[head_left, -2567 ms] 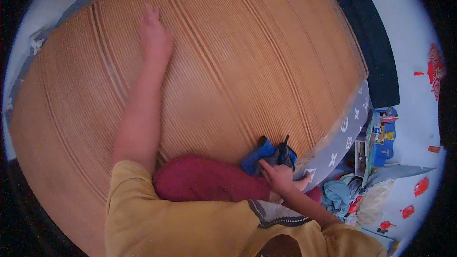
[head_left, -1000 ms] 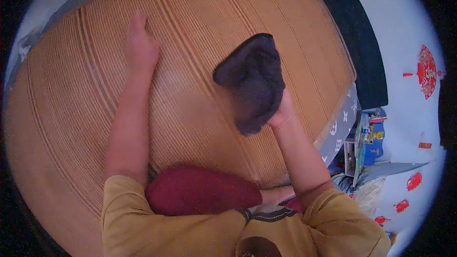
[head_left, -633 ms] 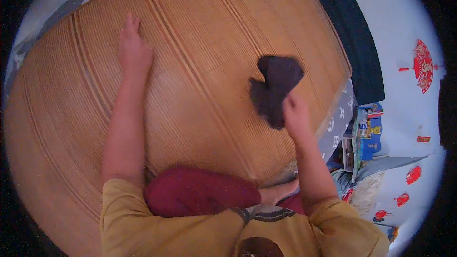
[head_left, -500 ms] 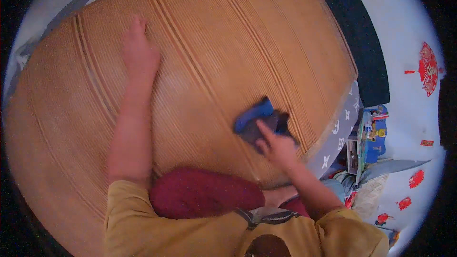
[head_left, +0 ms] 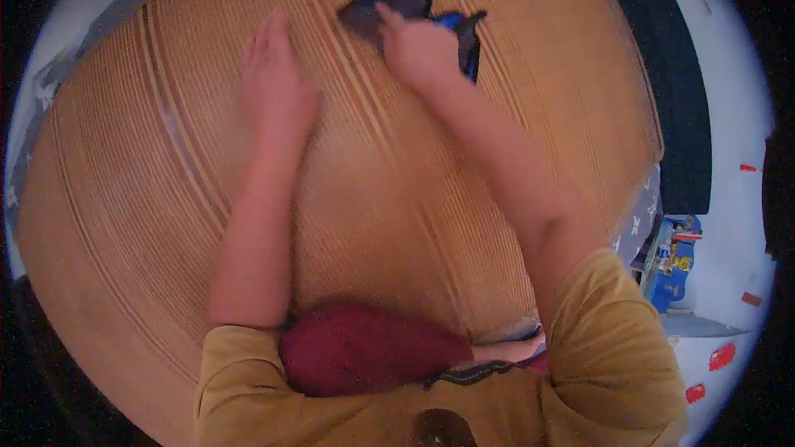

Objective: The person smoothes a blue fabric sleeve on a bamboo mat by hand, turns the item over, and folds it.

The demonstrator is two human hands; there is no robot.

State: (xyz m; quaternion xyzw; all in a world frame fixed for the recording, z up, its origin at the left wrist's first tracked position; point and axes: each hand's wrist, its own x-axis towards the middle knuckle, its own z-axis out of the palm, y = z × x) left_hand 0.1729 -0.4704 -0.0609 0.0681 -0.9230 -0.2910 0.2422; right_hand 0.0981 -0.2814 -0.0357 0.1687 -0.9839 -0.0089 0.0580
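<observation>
A striped tan woven mat [head_left: 373, 223] lies under both hands on the bed. My left hand [head_left: 279, 83] rests on it palm down, with the fingers stretched out and nothing in them. Farther off and to the right, my right hand [head_left: 421, 50] presses on a crumpled dark cloth [head_left: 410, 0] with some blue showing. One finger points along the cloth's left part, while its right end bunches up beside the hand. The fingers underneath are partly hidden.
My bent leg in maroon trousers [head_left: 373, 348] is at the near edge. A dark headboard [head_left: 679, 83] runs along the right side. Beyond it are a blue rack of small items [head_left: 675, 261] and a pale wall with red decorations [head_left: 722, 357]. A grey patterned sheet [head_left: 642, 215] shows past the mat.
My right hand has carried the cloth away from me and a little left across the mat, the arm now stretched out. My left hand appears slightly farther right, partly because the view has shifted.
</observation>
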